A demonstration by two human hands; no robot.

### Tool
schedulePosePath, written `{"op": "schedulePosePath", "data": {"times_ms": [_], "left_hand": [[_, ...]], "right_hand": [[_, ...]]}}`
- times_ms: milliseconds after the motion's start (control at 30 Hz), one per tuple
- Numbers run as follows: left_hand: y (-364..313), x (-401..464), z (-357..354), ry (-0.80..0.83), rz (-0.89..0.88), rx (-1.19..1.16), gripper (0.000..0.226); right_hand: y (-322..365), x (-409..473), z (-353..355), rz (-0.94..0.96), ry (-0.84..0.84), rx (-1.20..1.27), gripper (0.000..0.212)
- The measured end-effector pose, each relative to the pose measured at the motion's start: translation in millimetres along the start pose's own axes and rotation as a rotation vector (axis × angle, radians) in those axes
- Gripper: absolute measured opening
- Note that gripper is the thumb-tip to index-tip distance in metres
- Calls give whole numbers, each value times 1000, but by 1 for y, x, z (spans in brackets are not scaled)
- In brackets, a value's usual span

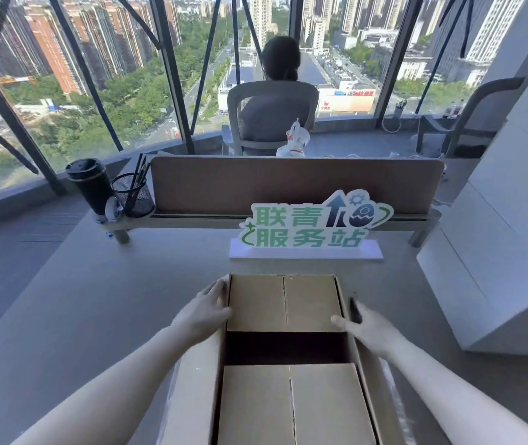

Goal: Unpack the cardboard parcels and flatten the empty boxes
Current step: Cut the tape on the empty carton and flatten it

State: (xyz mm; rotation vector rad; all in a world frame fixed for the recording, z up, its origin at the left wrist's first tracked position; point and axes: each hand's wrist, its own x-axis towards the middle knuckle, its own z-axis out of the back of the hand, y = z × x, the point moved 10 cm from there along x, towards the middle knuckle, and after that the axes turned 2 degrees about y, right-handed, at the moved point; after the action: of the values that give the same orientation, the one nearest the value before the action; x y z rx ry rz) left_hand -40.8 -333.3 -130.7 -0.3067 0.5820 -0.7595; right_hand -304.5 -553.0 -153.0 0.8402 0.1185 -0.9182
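A green-and-white desk sign [310, 224] on a white base reads "联青服务站"; distant storefront lettering is illegible.

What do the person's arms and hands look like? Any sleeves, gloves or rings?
Both arms are bare all the way to the bottom of the picture, with no sleeves showing. The left hand and right hand wear no gloves. No watch, bracelet or ring can be seen on either one.
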Motion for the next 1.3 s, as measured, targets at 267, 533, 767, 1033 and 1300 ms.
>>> {"op": "schedulePosePath", "data": {"times_ms": [267, 533, 767, 1033, 1300], "left_hand": [[-46, 2, -24, 9, -151, 579, 107], [-52, -17, 54, -366, -148, -24, 39], [-45, 27, 62, -456, -76, -592, 52], [-44, 64, 12, -281, -146, 246, 32], [-69, 55, 24, -422, -307, 352, 26]], "right_hand": [[52, 3, -10, 164, -76, -701, 99], [83, -15, 55, 318, -380, -315, 32], [85, 45, 72, 142, -383, 345, 45], [60, 74, 7, 95, -220, -433, 38], [76, 48, 7, 237, -353, -459, 51]]}}
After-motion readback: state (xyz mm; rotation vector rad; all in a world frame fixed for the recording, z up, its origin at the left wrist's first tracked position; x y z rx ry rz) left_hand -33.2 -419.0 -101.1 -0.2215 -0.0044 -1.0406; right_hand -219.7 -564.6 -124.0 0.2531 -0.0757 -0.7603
